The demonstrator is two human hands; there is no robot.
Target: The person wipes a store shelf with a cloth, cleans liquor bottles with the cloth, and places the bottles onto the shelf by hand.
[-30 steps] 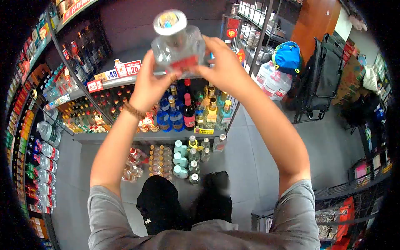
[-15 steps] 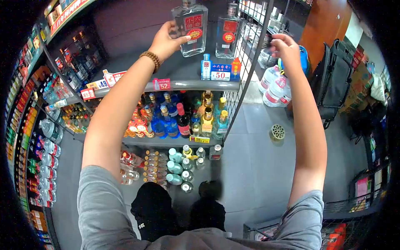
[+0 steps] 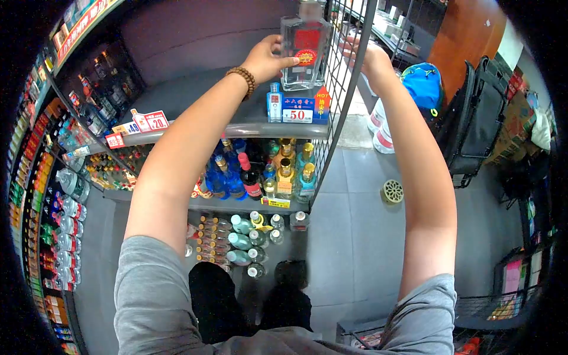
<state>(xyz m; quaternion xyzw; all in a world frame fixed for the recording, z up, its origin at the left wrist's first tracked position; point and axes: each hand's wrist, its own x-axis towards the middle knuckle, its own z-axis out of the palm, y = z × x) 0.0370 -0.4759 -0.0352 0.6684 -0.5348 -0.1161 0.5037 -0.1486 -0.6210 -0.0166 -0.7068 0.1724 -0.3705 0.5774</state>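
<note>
My left hand (image 3: 266, 59), a beaded bracelet (image 3: 244, 78) at its wrist, grips the left side of a clear, square-shouldered liquor bottle (image 3: 305, 52) with a red label and round sticker. The bottle is upright at the right end of the upper shelf. A second clear bottle (image 3: 325, 59) is mostly hidden behind it. My right hand (image 3: 370, 58) is at the wire mesh side panel (image 3: 339, 71), fingers stretched left and partly covered by its post. I see nothing held in it. Below the bottle, a blue price card (image 3: 297, 111) reading 50 hangs on the shelf edge.
Coloured bottles (image 3: 284, 177) fill the lower shelf, and several more (image 3: 239, 239) stand on the floor before my feet. Right of the rack are large water jugs (image 3: 383, 136), a blue bag (image 3: 423, 86) and a black folded cart (image 3: 473, 124). A round drain cover (image 3: 392, 192) lies on the floor.
My left hand has moved the bottle right, in front of the second one. My right hand has come left to the mesh panel. The view has shifted slightly.
</note>
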